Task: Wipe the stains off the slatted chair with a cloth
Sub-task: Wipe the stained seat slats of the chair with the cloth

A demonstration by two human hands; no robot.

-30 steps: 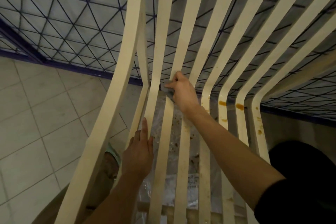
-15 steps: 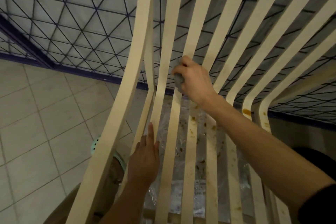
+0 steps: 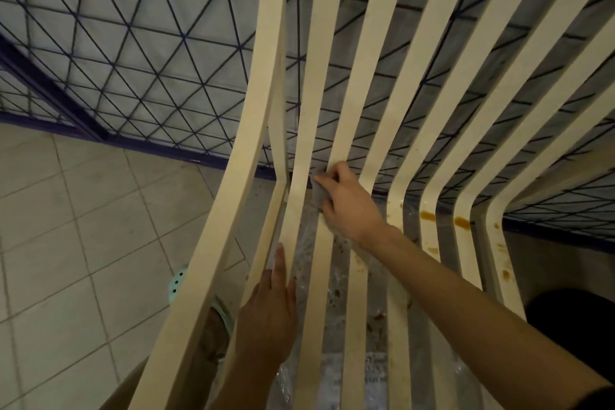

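A: Position of the cloth?

B: Grey cloth (image 3: 318,194), bunched in the right hand (image 3: 349,206), pressed at the bend of the slatted chair (image 3: 376,83), where the seat slats turn up into the back. Only a small fold shows past the fingers. It sits on the third slat in from the chair's left edge.

A: Grip?

B: Right-hand fingers curled tight round the cloth, thumb on top. Forearm crosses the seat from the lower right corner.

A: Left hand?

B: Left hand (image 3: 268,316) lies flat on the seat near the left edge, fingers straight and together, index finger running up a slat. It holds nothing, palm down against the slats.

A: Stains?

B: Orange-brown stains (image 3: 427,216) at the bend on the slats toward the right edge, two clear blobs side by side, smaller drips below them. Brown specks show between the middle slats, on clear plastic sheeting (image 3: 332,373) under the seat.

A: Surroundings?

B: Pale tiled floor (image 3: 66,243) at left. A dark-framed wire grille (image 3: 133,53) behind the chair back. A mint green perforated object (image 3: 176,283) on the floor beside the left side rail; cannot tell what it is.
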